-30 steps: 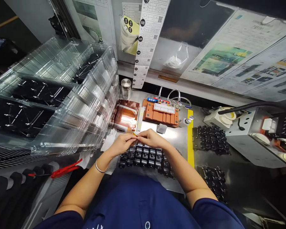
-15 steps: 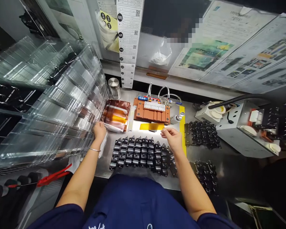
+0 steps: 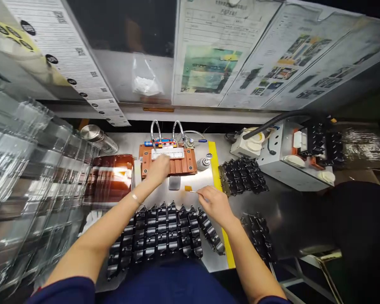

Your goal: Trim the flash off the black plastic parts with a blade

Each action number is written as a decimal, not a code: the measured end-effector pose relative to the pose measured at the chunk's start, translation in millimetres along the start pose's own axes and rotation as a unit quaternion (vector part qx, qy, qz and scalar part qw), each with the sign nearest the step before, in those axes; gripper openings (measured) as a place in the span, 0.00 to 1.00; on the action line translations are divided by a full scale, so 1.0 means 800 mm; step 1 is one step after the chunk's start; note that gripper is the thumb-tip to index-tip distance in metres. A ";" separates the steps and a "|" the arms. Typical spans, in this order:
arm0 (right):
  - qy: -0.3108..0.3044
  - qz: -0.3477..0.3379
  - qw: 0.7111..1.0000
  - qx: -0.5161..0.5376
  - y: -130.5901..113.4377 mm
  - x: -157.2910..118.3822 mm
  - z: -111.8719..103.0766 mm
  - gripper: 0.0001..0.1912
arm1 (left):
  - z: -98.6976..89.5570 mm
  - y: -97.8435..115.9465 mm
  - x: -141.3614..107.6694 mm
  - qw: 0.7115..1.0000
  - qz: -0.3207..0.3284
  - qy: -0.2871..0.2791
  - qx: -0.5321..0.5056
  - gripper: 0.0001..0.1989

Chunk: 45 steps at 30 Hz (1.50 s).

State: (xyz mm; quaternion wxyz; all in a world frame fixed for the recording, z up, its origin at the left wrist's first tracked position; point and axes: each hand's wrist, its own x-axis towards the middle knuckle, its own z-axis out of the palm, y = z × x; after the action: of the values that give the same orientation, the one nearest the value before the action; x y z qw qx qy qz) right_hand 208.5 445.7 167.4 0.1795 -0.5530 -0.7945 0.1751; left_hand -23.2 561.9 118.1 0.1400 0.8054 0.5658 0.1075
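- My right fingertips are pinching a thin stem, keeping its amber tape tab clear above the steel bench.
- My left hand, fingers together, is pressing on the orange fixture, apparently steadying it.

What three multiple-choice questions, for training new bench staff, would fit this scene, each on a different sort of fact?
1. Where is the left hand?
A) At the orange fixture
B) On the power box
C) On a clear tray

2. What colour is the tape beside the right hand?
A) Red
B) Blue
C) Yellow

3. What is the right hand doing?
A) Lying open
B) Pinching a thin amber-tipped stem
C) Gripping a black part

1 A: it lies over the fixture's front.
2 C: the strip shows yellow.
3 B: its fingers hold the stem.
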 end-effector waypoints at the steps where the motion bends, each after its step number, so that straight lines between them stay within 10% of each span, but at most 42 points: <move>1: -0.015 -0.015 1.000 -0.014 0.003 0.005 -0.004 0.10 | 0.009 0.034 0.043 0.997 0.049 -0.057 -0.002 0.15; 5: -0.037 -0.068 0.996 -0.046 0.013 0.026 -0.016 0.09 | 0.053 0.131 0.182 0.991 0.087 -0.101 -0.009 0.19; 10: 0.015 -0.093 0.995 -0.024 0.030 0.043 -0.015 0.12 | 0.095 0.142 0.233 0.985 0.098 -0.136 -0.039 0.18; 15: 0.010 -0.088 0.994 0.066 0.035 0.060 -0.011 0.10 | 0.086 0.124 0.209 0.963 0.081 -0.175 -0.188 0.15; 19: 0.030 0.030 0.969 0.242 0.047 0.083 -0.001 0.07 | 0.042 0.082 0.151 0.879 0.066 -0.244 -0.405 0.15; 23: 0.144 0.267 0.850 0.431 0.066 0.108 0.038 0.07 | 0.004 -0.012 0.063 0.738 -0.077 -0.374 -0.557 0.26; 25: 0.178 0.346 0.773 0.500 0.068 0.120 0.064 0.10 | -0.003 -0.055 0.027 0.686 -0.199 -0.328 -0.618 0.21; 28: 0.181 0.411 0.699 0.556 0.059 0.137 0.096 0.10 | -0.001 -0.086 -0.001 0.680 -0.348 -0.173 -0.621 0.14; 32: 0.132 0.457 0.676 0.564 0.051 0.158 0.116 0.06 | 0.009 -0.090 0.005 0.690 -0.424 -0.067 -0.583 0.10; 45: 0.096 0.515 0.670 0.526 0.058 0.201 0.134 0.10 | 0.022 -0.104 0.042 0.717 -0.467 -0.006 -0.517 0.12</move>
State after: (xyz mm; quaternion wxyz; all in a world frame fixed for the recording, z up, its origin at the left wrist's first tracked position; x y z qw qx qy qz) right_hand 143.1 603.9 66.1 0.3969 -0.7023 -0.1377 0.5748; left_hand -79.4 618.0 73.4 0.5706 0.2418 0.7254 0.2997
